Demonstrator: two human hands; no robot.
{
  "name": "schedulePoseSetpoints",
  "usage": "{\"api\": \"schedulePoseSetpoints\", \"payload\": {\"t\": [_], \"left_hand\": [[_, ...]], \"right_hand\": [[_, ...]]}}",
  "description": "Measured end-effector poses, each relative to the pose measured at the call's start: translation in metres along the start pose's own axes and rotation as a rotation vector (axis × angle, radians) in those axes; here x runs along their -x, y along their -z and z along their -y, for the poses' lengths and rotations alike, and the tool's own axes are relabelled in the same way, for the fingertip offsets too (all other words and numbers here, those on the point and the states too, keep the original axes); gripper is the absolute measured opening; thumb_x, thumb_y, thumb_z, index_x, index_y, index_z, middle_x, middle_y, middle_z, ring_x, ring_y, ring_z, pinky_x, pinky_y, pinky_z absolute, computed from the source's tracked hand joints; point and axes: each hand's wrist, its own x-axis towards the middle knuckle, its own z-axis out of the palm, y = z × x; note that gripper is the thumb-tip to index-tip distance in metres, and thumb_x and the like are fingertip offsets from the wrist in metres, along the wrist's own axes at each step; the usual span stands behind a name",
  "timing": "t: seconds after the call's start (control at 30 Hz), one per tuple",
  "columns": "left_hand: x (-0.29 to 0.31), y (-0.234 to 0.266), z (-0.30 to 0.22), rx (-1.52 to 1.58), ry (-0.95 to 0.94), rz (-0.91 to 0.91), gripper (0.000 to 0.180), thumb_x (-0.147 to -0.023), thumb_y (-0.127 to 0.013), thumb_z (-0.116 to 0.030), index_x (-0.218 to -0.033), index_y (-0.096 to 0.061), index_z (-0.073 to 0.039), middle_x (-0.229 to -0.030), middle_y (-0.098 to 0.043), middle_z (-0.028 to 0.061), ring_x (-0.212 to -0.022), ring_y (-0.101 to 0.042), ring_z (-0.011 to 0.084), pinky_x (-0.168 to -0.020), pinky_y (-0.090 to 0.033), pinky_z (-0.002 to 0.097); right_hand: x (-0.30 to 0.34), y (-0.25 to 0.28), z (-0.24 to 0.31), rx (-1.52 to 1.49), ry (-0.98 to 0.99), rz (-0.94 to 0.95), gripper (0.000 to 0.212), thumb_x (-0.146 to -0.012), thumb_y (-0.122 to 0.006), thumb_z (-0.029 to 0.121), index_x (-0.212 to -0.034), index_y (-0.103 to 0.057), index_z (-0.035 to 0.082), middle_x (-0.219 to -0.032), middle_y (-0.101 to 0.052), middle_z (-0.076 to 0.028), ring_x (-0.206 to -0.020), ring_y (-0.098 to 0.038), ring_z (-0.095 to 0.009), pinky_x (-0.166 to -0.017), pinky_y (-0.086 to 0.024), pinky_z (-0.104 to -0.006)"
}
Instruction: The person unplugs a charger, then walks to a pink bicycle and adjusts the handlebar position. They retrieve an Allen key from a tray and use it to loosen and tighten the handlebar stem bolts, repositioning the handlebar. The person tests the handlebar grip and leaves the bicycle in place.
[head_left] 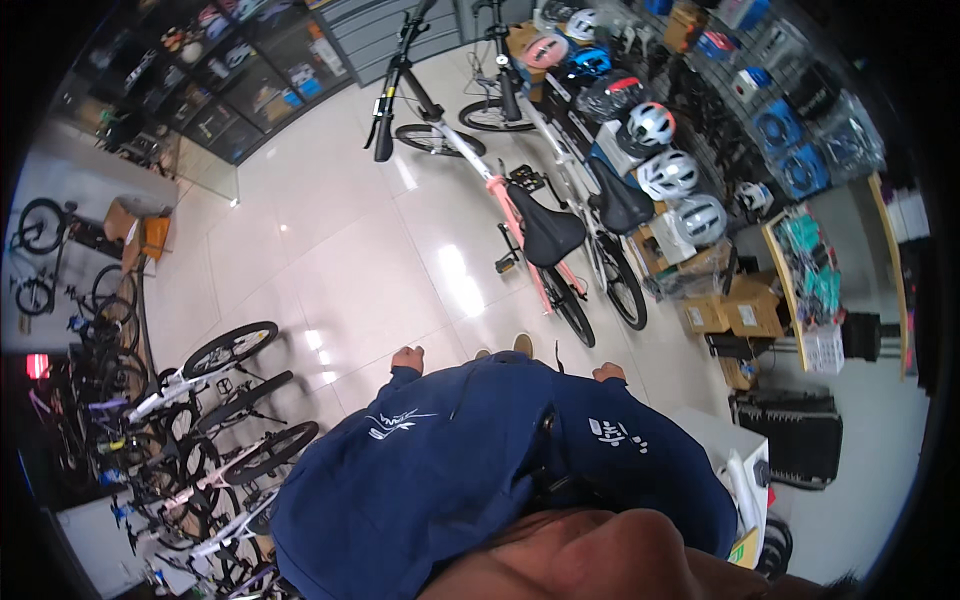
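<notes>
My left hand [408, 358] hangs beside my body over the tiled floor, its fingers curled in with nothing showing in them. On the other side, my right hand [608, 373] is also down, small in the picture, with its fingers folded. Neither hand touches anything. In front of me stands a pink and white bicycle [506, 206] with a black saddle [553, 228]; its rear wheel lies between my two hands' positions, nearer the right. Close along its right side is a white bicycle [603, 262]. The tips of my shoes [523, 343] show below my dark blue jacket [440, 450].
Bicycle helmets [668, 175] sit on boxes along the right, below a wall rack of packaged goods [790, 130]. Cardboard boxes [750, 305] are stacked nearby. Several bicycles [232, 348] line the left. Glossy tiles [330, 215] stretch toward dark display shelves [250, 95].
</notes>
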Motion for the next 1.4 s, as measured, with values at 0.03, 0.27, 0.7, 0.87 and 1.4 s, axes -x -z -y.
{"api": "schedulePoseSetpoints", "payload": {"t": [0.03,0.27,0.7,0.87,1.4], "left_hand": [[0.012,0.000,0.000,0.062,0.120,0.110,0.044,-0.085,-0.066,-0.042,-0.077,-0.071,0.002,-0.077,-0.071,0.0252,-0.077,-0.070,0.0410,-0.073,-0.054,0.0501],[0.037,0.019,0.033,0.153,0.234,-0.004,0.042,-0.084,-0.069,-0.040,-0.076,-0.069,0.002,-0.072,-0.070,0.0212,-0.070,-0.068,0.0347,-0.071,-0.054,0.0476],[-0.168,0.089,-0.027,0.634,0.202,0.255,0.052,-0.101,-0.065,-0.052,-0.092,-0.072,-0.001,-0.079,-0.072,0.0083,-0.076,-0.067,0.0146,-0.065,-0.055,0.0306],[-0.267,0.145,-0.154,0.886,-0.178,0.235,0.044,-0.101,-0.069,-0.042,-0.119,-0.067,-0.002,-0.104,-0.073,0.0085,-0.088,-0.069,0.0163,-0.076,-0.058,0.0318],[-0.373,0.168,-0.337,0.906,-0.257,0.576,0.028,-0.092,-0.075,-0.016,-0.108,-0.057,-0.001,-0.080,-0.066,0.0085,-0.060,-0.067,0.0162,-0.054,-0.059,0.0313]], "right_hand": [[-0.006,0.002,0.009,0.020,-0.022,0.003,0.033,-0.078,-0.066,0.033,-0.092,-0.077,0.004,-0.098,-0.075,-0.023,-0.099,-0.071,-0.043,-0.091,-0.056,-0.0496],[-0.055,0.028,0.100,-0.244,0.136,-0.053,0.043,-0.089,-0.069,0.044,-0.090,-0.072,0.001,-0.086,-0.073,-0.020,-0.085,-0.071,-0.037,-0.081,-0.056,-0.0454],[-0.168,0.062,0.271,-1.174,-0.310,-0.255,0.114,-0.091,-0.043,0.086,-0.148,-0.048,-0.012,-0.145,-0.057,-0.030,-0.128,-0.060,-0.041,-0.104,-0.051,-0.0481],[-0.184,0.052,0.283,-1.068,-0.476,-0.399,0.127,-0.082,-0.040,0.096,-0.141,-0.056,-0.015,-0.138,-0.061,-0.032,-0.127,-0.062,-0.041,-0.110,-0.047,-0.0435],[-0.131,0.065,0.312,-1.091,-0.652,-0.418,0.126,-0.077,-0.059,0.092,-0.135,-0.056,-0.020,-0.129,-0.068,-0.026,-0.114,-0.070,-0.034,-0.102,-0.054,-0.0388]]}}
